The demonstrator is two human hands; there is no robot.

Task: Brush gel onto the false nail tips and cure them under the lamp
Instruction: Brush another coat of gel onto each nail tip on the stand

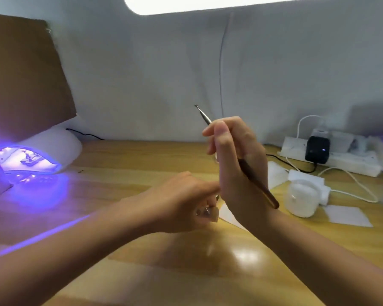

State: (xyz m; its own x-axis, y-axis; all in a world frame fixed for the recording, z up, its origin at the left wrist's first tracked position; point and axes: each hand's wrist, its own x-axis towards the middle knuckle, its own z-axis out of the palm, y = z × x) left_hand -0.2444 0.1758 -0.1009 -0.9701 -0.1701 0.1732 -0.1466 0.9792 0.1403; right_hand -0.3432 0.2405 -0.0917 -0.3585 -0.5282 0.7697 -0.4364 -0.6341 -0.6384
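I see the right hand [234,160] raised over the wooden table [142,250], fingers curled around the gel brush [241,161], bristles pointing up and away. The left hand [181,202] sits low beside it, pinching what looks like a small nail tip holder [208,214], though blur hides detail. The curing lamp [35,155] glows violet at far left.

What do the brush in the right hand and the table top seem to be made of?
Brush: the handle looks like brown lacquered wood or plastic, since it shines at its lower end; the thin grey neck near the tip looks like metal. The right hand grips it.
Table top: probably wood or wood-look laminate, with pale grain stripes and a glossy finish that mirrors the light.
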